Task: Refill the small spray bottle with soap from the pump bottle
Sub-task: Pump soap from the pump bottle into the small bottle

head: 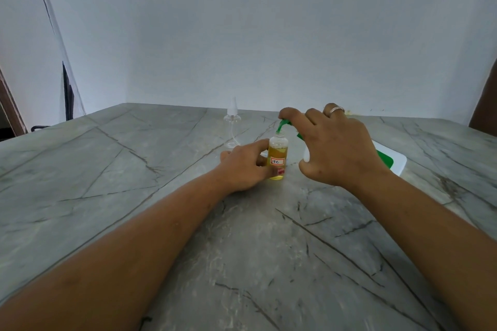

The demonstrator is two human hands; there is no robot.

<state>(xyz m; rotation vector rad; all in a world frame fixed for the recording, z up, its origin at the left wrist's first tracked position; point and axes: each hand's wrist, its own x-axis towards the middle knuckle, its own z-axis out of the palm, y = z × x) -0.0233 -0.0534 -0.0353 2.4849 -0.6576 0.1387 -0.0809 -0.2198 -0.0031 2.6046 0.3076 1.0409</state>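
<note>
Green plastic pokes out from under the right fingers (293,115). It is the spout (283,123) of the pump bottle (399,162). The right hand (338,148) is curled over the top of that bottle and grips it. The first finger is on the spout and the thumb is low down on the near side. A ring (334,109) sits on one finger. The spout tip points down, right above the open mouth of the small bottle (277,160). I cannot tell if they touch.

The left fingers (256,146) are curled round the small bottle from its left side. The first finger lies high on it and the thumb presses low on its front. The left hand (243,168) rests on the tabletop (134,196) as it holds.

The small bottle stands upright on the tabletop, between the two hands. Yellow soap fills most of it, with bubbles on top. A small white label with a red edge is stuck on the front.

The pump bottle is white with a green patch. It leans over toward the small bottle, and most of it is hidden behind the right hand.

A clear bottle (232,129) with a spray cap stands upright farther back, behind the left hand and apart from it. The tabletop is grey stone with dark crack lines. A pale wall (269,35) is behind it.
</note>
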